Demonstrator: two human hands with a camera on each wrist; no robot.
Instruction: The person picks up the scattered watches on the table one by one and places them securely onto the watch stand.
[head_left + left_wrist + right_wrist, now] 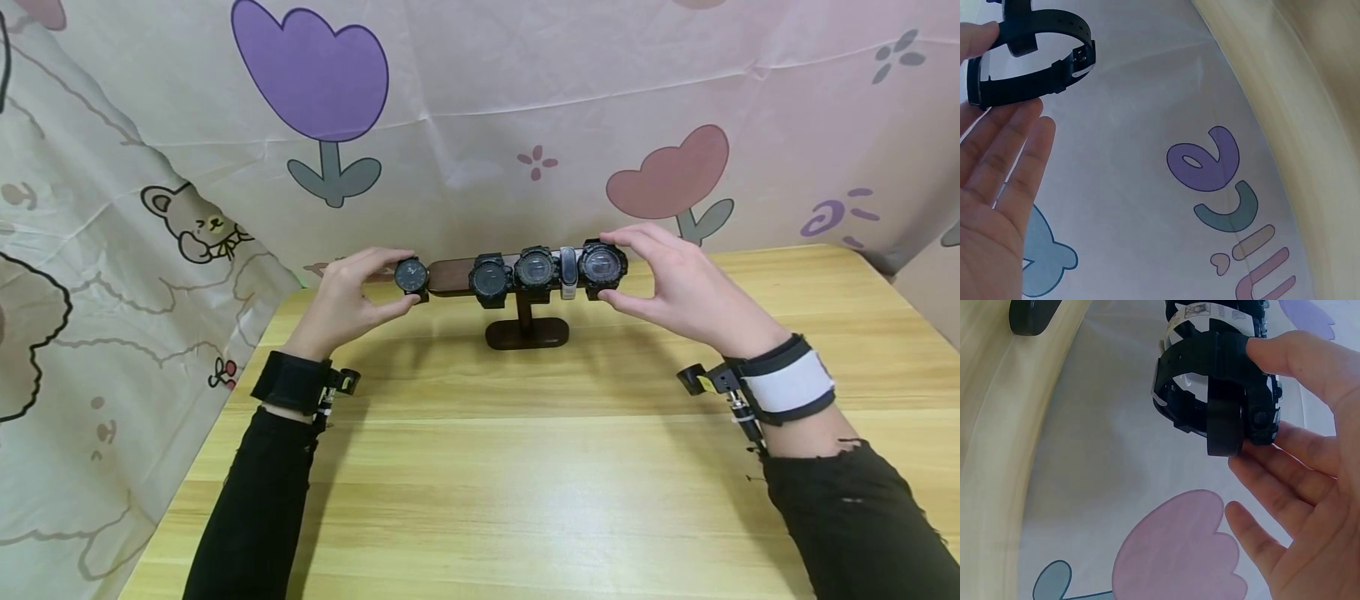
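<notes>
Your left hand [347, 298] pinches the small black watch [411, 276] at the left end of the dark wooden stand [525, 329], thumb below and fingers [390, 255] curled over the top. From the left wrist view, its thin black strap [1035, 59] with a metal buckle loops just above your fingertips. Your right hand [678, 287] grips the chunky black watch [602, 265] at the right end of the bar, thumb under and fingers over the case; the right wrist view shows the thumb pressed on its thick strap [1222, 381]. A white tag with small print sits behind that strap, too small to read. No brand can be made out on any dial.

Between your hands, the bar carries two more black watches [491, 277] [536, 269] and a slim white band [568, 272], packed touching or just beside each other near the right end. A bare stretch of bar lies between the small watch and its neighbour.

The stand sits near the far edge of the desk [525, 467], close to the flower-print cloth [525, 108] hanging behind. The near side of the desk is wide open wood; the cloth drapes along the left edge.
</notes>
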